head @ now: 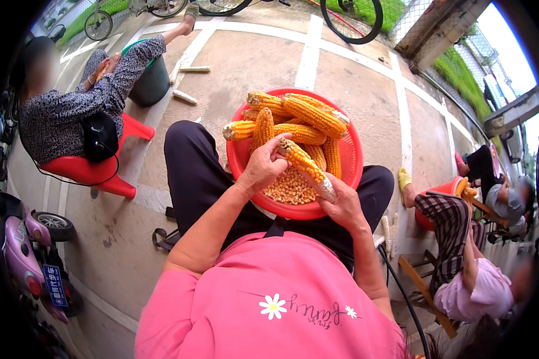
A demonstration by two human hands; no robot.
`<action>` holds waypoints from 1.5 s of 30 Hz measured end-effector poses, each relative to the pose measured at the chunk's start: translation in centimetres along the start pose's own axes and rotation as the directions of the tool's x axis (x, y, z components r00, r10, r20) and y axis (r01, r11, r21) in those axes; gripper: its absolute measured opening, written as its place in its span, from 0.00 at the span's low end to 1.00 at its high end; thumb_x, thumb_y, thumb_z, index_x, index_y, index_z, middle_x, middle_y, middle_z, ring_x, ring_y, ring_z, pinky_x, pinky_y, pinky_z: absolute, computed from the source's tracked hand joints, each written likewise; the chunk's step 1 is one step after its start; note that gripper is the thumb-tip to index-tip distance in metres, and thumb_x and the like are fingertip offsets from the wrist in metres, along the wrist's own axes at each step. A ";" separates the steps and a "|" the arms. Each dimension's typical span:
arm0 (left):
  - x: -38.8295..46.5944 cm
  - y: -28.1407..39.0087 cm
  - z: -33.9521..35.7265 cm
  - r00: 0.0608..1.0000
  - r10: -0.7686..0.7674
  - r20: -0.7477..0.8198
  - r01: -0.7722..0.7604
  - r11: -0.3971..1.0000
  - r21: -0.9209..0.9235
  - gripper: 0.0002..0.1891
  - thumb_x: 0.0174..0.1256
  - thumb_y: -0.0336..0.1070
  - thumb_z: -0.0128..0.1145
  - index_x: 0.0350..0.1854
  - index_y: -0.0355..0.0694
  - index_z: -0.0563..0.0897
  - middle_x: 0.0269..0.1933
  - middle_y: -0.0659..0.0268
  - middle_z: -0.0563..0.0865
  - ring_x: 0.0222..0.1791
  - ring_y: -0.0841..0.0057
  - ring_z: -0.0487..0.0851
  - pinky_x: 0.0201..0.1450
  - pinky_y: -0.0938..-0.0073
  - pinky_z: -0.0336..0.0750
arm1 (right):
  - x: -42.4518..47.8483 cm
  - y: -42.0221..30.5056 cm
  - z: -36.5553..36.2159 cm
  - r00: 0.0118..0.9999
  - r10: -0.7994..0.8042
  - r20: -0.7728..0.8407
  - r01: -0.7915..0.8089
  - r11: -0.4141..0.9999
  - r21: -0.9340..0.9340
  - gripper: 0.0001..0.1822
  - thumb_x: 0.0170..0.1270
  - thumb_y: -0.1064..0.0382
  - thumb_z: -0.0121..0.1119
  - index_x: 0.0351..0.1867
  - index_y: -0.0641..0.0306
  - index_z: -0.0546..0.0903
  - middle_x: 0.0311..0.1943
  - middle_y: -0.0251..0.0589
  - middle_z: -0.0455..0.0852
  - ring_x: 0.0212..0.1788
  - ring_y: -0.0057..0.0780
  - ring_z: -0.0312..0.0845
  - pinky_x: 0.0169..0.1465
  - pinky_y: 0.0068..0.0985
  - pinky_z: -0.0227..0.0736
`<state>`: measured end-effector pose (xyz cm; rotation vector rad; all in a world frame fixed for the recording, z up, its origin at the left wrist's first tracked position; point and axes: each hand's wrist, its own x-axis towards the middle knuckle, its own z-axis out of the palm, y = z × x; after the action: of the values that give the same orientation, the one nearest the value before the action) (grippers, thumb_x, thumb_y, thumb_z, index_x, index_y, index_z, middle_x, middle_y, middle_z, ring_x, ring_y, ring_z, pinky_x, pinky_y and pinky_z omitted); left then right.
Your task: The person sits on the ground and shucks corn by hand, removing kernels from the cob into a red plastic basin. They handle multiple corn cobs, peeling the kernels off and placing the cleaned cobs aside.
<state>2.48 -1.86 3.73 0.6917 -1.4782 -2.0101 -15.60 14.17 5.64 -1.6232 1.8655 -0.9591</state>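
Observation:
A partly shelled ear of corn (306, 165) slants over a red plastic basket (355, 152) between my knees. Its lower end is bare and pale, and orange kernels still cover much of the rest. My right hand (342, 202) grips that bare end. At the upper end, the fingers and thumb of my left hand (264, 164) are against the ear. Several whole ears of dried corn (314, 117) are heaped at the far side of the basket. Loose kernels (289, 186) lie in its near part, partly hidden by my hands and the held ear.
Bare cobs (185, 97) lie on the concrete floor (251, 58). At left, a person on a red stool (83, 172) sits beside a dark green bucket (150, 85). More people sit at right near a red bucket (424, 220). A pink scooter (27, 251) stands at far left.

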 end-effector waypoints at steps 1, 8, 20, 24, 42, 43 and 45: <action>-0.4 0.5 0.0 1.000 0.013 0.007 -0.013 1.000 -0.025 0.30 0.60 0.23 0.48 0.69 0.37 0.67 0.47 0.69 0.80 0.38 0.86 0.79 0.39 0.83 0.79 | 0.0 -0.2 0.0 1.000 0.003 0.003 -0.003 1.000 0.002 0.28 0.55 0.67 0.64 0.60 0.63 0.75 0.46 0.50 0.84 0.50 0.40 0.82 0.53 0.29 0.75; -0.7 0.5 -0.2 0.991 0.098 -0.090 -0.096 0.995 0.025 0.12 0.69 0.27 0.57 0.53 0.34 0.80 0.39 0.69 0.85 0.34 0.88 0.82 0.37 0.87 0.78 | -0.1 -0.4 0.1 1.000 -0.011 -0.008 0.010 0.996 -0.089 0.27 0.53 0.67 0.65 0.58 0.63 0.76 0.45 0.50 0.84 0.49 0.42 0.82 0.51 0.31 0.76; -0.4 -0.1 -0.8 0.981 0.134 -0.137 -0.108 0.978 0.180 0.08 0.64 0.25 0.55 0.43 0.34 0.82 0.30 0.72 0.82 0.26 0.91 0.77 0.29 0.87 0.73 | -0.2 -0.5 0.3 0.998 -0.055 -0.019 0.049 0.968 -0.247 0.27 0.52 0.63 0.63 0.57 0.57 0.75 0.35 0.44 0.81 0.38 0.45 0.81 0.41 0.37 0.77; 0.3 -1.2 -0.9 0.972 0.084 -0.221 -0.030 0.971 0.235 0.08 0.58 0.25 0.54 0.39 0.35 0.82 0.26 0.72 0.80 0.25 0.89 0.75 0.29 0.85 0.71 | -0.1 -0.6 0.4 0.999 -0.033 0.015 0.036 0.946 -0.321 0.28 0.52 0.63 0.62 0.58 0.56 0.74 0.34 0.42 0.80 0.37 0.45 0.81 0.40 0.38 0.77; 0.6 -1.4 -0.4 0.973 -0.073 -0.219 0.059 0.996 -0.068 0.26 0.53 0.16 0.40 0.56 0.34 0.78 0.38 0.68 0.83 0.26 0.87 0.76 0.29 0.89 0.71 | 0.0 -0.3 0.6 0.999 -0.025 -0.029 0.016 0.955 -0.297 0.26 0.54 0.61 0.63 0.56 0.58 0.75 0.35 0.45 0.82 0.38 0.46 0.82 0.41 0.38 0.77; 0.5 -1.3 -0.5 0.974 -0.101 -0.203 0.080 0.991 -0.107 0.28 0.53 0.16 0.39 0.58 0.34 0.77 0.40 0.67 0.83 0.27 0.86 0.77 0.30 0.89 0.72 | 0.0 -0.3 0.6 0.999 -0.030 -0.033 0.020 0.958 -0.287 0.26 0.54 0.61 0.63 0.56 0.58 0.75 0.36 0.45 0.82 0.38 0.46 0.82 0.42 0.38 0.77; 0.6 -1.2 -0.8 0.976 -0.138 -0.170 0.093 0.964 -0.249 0.27 0.54 0.18 0.40 0.58 0.34 0.76 0.42 0.67 0.84 0.29 0.85 0.79 0.31 0.88 0.73 | 0.0 -0.3 0.6 0.998 -0.039 -0.042 0.026 0.963 -0.267 0.26 0.54 0.61 0.63 0.56 0.57 0.75 0.37 0.45 0.83 0.39 0.46 0.82 0.42 0.38 0.77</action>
<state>2.44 -2.50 2.36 0.8523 -1.0877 -2.1031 -14.97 14.07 5.54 -1.8030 2.0795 -0.7918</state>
